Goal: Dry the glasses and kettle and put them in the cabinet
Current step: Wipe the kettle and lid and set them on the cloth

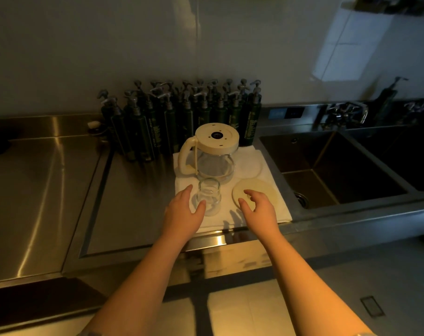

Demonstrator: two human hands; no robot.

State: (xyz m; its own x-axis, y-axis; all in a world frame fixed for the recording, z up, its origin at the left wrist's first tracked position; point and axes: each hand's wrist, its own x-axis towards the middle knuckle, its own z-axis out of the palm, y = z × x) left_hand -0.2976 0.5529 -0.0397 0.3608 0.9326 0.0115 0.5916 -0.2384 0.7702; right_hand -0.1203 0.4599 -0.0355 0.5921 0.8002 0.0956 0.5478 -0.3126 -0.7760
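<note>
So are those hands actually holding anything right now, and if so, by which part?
Nothing is clearly held. The left hand is open beside the glass, thumb at its lower side, not wrapped round it. The right hand hovers open over the round lid.

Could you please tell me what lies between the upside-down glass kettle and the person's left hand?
In the head view, a clear drinking glass stands on the white towel between the cream-based glass kettle and the left hand.
</note>
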